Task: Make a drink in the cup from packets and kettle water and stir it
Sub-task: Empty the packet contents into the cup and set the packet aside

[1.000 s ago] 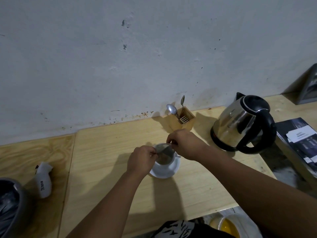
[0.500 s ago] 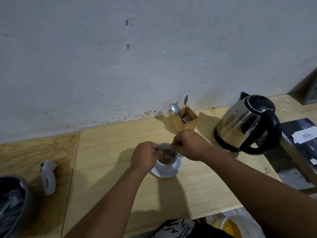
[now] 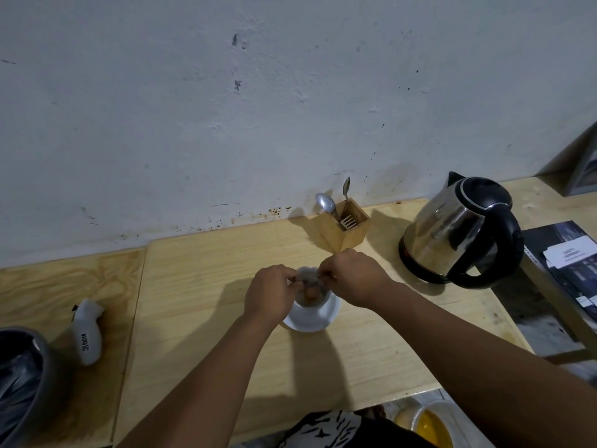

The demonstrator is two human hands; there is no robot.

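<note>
A white cup [image 3: 311, 302] stands on a white saucer [image 3: 318, 321] in the middle of the wooden counter. My left hand [image 3: 269, 294] and my right hand [image 3: 353, 276] pinch the two ends of a small greyish packet [image 3: 308, 277] and hold it right over the cup's mouth. Brownish contents show inside the cup. A steel kettle [image 3: 452, 232] with a black handle and lid sits to the right, apart from both hands.
A wooden holder [image 3: 347, 229] with spoons and a fork stands behind the cup by the wall. A white crumpled item [image 3: 87, 331] and a grey bin [image 3: 19, 376] lie at the left. A dark booklet [image 3: 568, 263] rests at the right; a yellow-filled tub [image 3: 429, 425] sits below the counter edge.
Both hands stay on the packet over the cup; the packet has tipped and shifted slightly between them. The camera view has drifted a little.
</note>
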